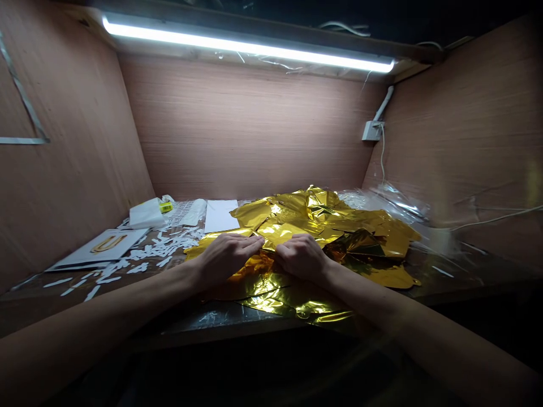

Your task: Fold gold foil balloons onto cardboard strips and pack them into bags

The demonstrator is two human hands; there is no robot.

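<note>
A heap of shiny gold foil balloons point(373, 223), flat and crumpled, covers the middle of the worktop. My left hand point(229, 252) is closed in a pinch at the front of the heap, gripping a gold foil balloon point(271, 291) that drapes toward the front edge. Just to its right, my right hand point(302, 255) is also closed on the foil, knuckles up. A small gap separates the two hands. My fingers hide the exact spot where each one pinches.
White paper strips point(163, 246) lie scattered at left, beside a card with a gold U point(106, 244). A white sheet point(221, 216) lies behind my left hand. Clear plastic bags point(399, 200) sit at right. Wooden walls point(254, 124) enclose the bench under a tube light point(250, 46).
</note>
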